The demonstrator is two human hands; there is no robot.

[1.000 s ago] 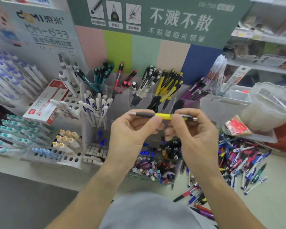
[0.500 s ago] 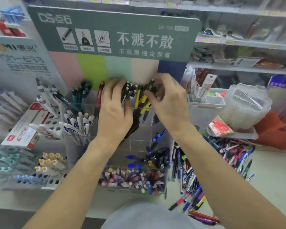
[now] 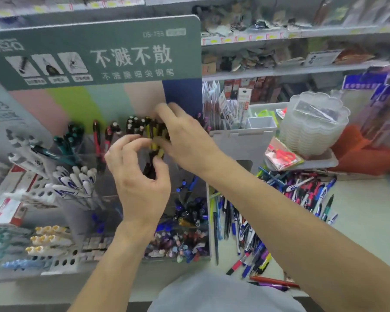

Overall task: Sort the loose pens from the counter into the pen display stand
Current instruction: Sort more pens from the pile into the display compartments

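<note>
Pens with yellow and black barrels (image 3: 154,134) stand bunched in a far compartment of the clear plastic pen display stand (image 3: 113,188), and both hands work at that bunch. The right hand (image 3: 185,140) reaches in from the right, its fingers curled over the tops of the yellow and black pens; the frame is blurred there, so I cannot tell whether its grip is closed on one pen or only rests against them. The left hand (image 3: 137,176) sits just nearer and lower, fingers and thumb bent towards each other around the lower part of the same bunch, the thumb tip touching a dark barrel; whether this grip truly pinches a pen I cannot tell either.

Left of the hands, the stand's other far compartments carry red pens (image 3: 97,140) and dark green pens (image 3: 72,140), and white markers with blue print (image 3: 74,181) lean in a compartment nearer the viewer. The near compartments hold dark blue pens (image 3: 189,210) and a jumble of small pastel-coloured caps (image 3: 178,246).

Loose pens in blue, red, black and white (image 3: 302,192) lie in a heap on the pale surface (image 3: 369,221) to the right of the stand, well apart from both hands, with more loose ones (image 3: 241,233) scattered just beside the stand's right wall. A green signboard with white Chinese characters (image 3: 113,52) rises behind the stand. On the far right a stack of clear scalloped plastic containers (image 3: 313,124) stands on a tray.
</note>
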